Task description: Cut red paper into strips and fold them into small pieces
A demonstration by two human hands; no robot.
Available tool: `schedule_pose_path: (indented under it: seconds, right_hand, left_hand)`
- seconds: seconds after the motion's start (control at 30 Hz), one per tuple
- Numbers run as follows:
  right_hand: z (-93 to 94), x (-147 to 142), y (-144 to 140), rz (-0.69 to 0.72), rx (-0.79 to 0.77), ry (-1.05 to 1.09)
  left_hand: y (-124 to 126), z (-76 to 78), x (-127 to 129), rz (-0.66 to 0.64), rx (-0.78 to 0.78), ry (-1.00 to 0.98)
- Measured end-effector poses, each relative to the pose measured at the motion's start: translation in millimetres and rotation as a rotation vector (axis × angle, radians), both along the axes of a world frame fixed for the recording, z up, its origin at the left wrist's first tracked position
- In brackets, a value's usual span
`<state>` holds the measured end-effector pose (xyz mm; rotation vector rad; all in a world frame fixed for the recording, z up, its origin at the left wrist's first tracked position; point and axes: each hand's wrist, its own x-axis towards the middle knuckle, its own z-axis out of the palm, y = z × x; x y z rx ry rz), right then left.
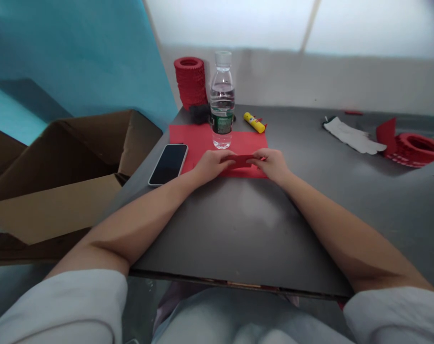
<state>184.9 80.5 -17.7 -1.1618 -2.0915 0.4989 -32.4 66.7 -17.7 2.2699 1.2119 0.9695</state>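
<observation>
Both the left hand (210, 166) and right hand (273, 164) pinch a small folded red paper strip (240, 161) (steadying it), clear plastic water bottle (222, 102) at twelve o'clock.

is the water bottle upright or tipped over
Upright: the water bottle stands on its base on the red paper sheet, white cap at the top.

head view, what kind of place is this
Likely a paper-craft worktable: both hands fold a small red piece on red paper, with a glue stick and stacked red paper rings nearby.
</observation>
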Motion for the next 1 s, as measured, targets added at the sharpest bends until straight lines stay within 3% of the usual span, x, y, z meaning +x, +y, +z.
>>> schedule_pose_path:
  seconds: [0.23,0.5,0.8,0.87,1.0]
  right_hand:
    - [-1.5,3.3,2.5,0.011,-0.057,-0.013]
    - [1.1,2.9,2.9,0.028,-0.17,0.026]
    - [-4.6,0.8,0.2,0.06,-0.289,0.178]
    - [-3.5,-1.0,-2.6,0.038,-0.221,0.183]
    - [-3.5,-3.4,-6.9,0.054,0.084,0.065]
  left_hand:
    - [7.2,-5.1,-0.6,-0.015,-0.249,-0.19]
    - [-0.8,-0.4,2.0,0.065,-0.066,-0.099]
    - [4.3,-3.6,-3.0,0.044,-0.052,-0.031]
    - [3.7,-2.8,-2.8,0.047,-0.061,-0.018]
    - [2.1,-1.6,-1.8,0.067,-0.059,-0.004]
